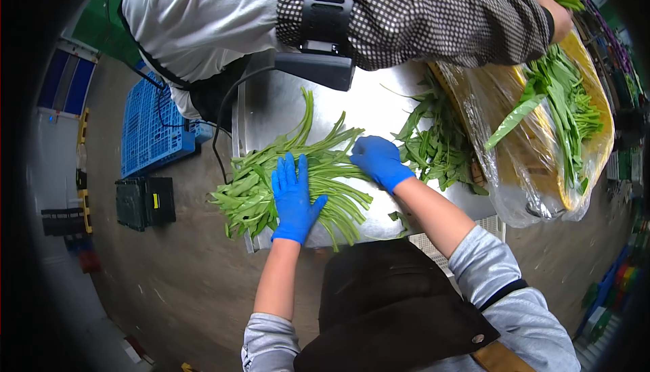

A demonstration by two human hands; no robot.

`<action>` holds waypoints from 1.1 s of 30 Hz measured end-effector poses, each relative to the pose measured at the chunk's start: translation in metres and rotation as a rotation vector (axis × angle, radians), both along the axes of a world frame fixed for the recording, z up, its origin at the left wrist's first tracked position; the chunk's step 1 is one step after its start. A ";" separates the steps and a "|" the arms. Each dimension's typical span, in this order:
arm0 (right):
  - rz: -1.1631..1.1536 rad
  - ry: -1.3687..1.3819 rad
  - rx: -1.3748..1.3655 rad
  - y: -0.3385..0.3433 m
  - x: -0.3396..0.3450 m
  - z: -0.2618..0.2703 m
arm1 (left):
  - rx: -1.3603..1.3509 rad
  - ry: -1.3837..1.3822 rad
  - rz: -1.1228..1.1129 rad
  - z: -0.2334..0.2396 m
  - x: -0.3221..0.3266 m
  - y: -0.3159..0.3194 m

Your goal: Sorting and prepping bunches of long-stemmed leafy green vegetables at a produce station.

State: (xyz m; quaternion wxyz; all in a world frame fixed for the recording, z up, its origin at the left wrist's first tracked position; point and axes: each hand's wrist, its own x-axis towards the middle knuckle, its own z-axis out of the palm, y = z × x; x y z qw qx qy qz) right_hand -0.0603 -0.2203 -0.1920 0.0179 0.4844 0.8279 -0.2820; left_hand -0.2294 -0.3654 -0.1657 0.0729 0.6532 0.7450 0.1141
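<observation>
A spread of leafy green stems, which look like water spinach (249, 194), lies on a stainless steel table (376, 93), leaves to the left and cut ends to the right. My left hand (294, 199), in a blue glove, rests flat on the stems with its fingers pointing up the picture. At the right side of the stems, my right hand (378, 161), also blue-gloved, has its fingers curled at the stem ends; whether it grips any is hidden. Right of it lies a looser heap of dark green leaves (436, 143).
A plastic-lined yellow crate (508, 138) holding more greens stands at the table's right. Across the table, a co-worker's checked sleeve (431, 16) reaches over it, the hands holding greens. A blue plastic pallet (152, 128) and a dark green bin (144, 202) are on the floor at left.
</observation>
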 end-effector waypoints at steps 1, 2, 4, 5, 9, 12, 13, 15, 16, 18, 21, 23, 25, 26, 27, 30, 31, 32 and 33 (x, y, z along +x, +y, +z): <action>-0.073 0.127 -0.002 -0.005 0.008 -0.002 | -0.025 0.023 0.004 0.000 0.000 0.000; -0.159 0.254 -0.002 -0.006 0.014 -0.003 | -0.048 0.045 -0.005 0.000 0.001 0.002; -0.159 0.269 -0.018 -0.004 0.013 -0.008 | -0.022 -0.009 0.000 -0.002 0.000 0.001; -0.119 0.252 -0.021 -0.004 0.008 -0.008 | 0.001 -0.065 0.002 -0.004 -0.001 0.001; -0.104 0.362 -0.127 -0.002 0.000 -0.018 | 0.089 -0.156 0.003 -0.010 -0.001 -0.004; -0.164 0.626 -0.288 -0.002 0.006 -0.027 | 0.123 -0.227 0.042 -0.008 -0.001 -0.003; -0.235 0.746 -0.517 -0.003 0.009 -0.029 | 0.133 -0.222 0.032 -0.007 -0.001 -0.002; -0.300 0.919 -0.816 -0.014 0.008 -0.007 | 0.136 -0.220 0.036 -0.010 -0.005 -0.006; -0.293 0.912 -0.824 -0.018 0.008 -0.003 | 0.110 -0.208 0.026 -0.014 -0.008 -0.009; -0.293 0.952 -0.789 -0.021 0.009 0.002 | 0.087 -0.198 0.014 -0.014 -0.011 -0.006; -0.297 0.966 -0.738 -0.023 0.012 -0.009 | 0.082 -0.236 0.005 -0.014 -0.011 -0.004; -0.441 1.058 -0.752 -0.032 0.011 0.003 | 0.098 -0.241 -0.019 -0.015 -0.012 -0.005; -0.479 1.081 -0.712 -0.038 0.007 -0.022 | 0.125 -0.229 -0.031 -0.017 -0.012 -0.007; -0.517 1.106 -0.670 -0.040 0.003 -0.023 | 0.152 -0.213 -0.046 -0.018 -0.012 -0.008; -0.545 1.059 -0.624 -0.042 0.003 -0.023 | 0.153 -0.215 -0.043 -0.019 -0.012 -0.009; -0.692 1.164 -0.541 -0.043 -0.003 -0.022 | 0.165 -0.222 -0.036 -0.020 -0.012 -0.009; -0.758 1.168 -0.533 -0.037 0.001 -0.026 | 0.170 -0.222 -0.038 -0.021 -0.012 -0.008; -0.826 1.173 -0.524 -0.031 0.006 -0.029 | 0.174 -0.222 -0.043 -0.021 -0.012 -0.006; -0.854 1.238 -0.479 -0.028 0.010 -0.032 | 0.176 -0.224 -0.049 -0.020 -0.011 -0.004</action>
